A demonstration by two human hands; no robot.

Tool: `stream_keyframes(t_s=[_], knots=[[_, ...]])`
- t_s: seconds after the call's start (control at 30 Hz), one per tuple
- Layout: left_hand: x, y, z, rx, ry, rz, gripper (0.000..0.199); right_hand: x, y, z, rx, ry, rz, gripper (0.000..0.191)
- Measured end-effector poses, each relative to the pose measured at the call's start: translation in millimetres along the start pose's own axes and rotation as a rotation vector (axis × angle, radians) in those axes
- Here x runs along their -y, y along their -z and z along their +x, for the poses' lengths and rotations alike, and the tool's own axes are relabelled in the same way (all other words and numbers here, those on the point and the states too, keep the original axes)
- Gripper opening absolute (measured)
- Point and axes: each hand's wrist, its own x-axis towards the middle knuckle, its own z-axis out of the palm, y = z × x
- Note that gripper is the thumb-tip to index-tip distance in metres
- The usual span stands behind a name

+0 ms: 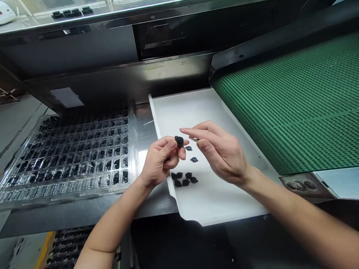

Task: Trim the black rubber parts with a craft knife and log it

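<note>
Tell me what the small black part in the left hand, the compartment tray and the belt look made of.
Black part: matte, probably rubber or moulded plastic. Compartment tray: clear glossy plastic; glare on its ribs. Belt: green, textured grid, likely rubber or PVC.

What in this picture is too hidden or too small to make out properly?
Head view only:
- small black part: its shape is too small and partly covered by the left hand.
- right hand: palm side faces away.
- clear tray: cell contents blur under glare.
- green belt: cut off by the right edge.
</note>
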Motion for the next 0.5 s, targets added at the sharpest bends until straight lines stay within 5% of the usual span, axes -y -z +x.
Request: stream_keyframes(t_s=[0.3, 0.5], knots=[[3.5, 0.5, -1.3, -0.009, -0.026, -0.009, 0.043, 0.2, -4.5, -0.5, -0.02, 0.16, -0.119, 0.033], [5.3, -2.1, -1.7, 0.025, -0.014, 0.028, 0.04, 7.7, -1.0, 2.1, -0.07, 0.003, 0.12, 0.032]])
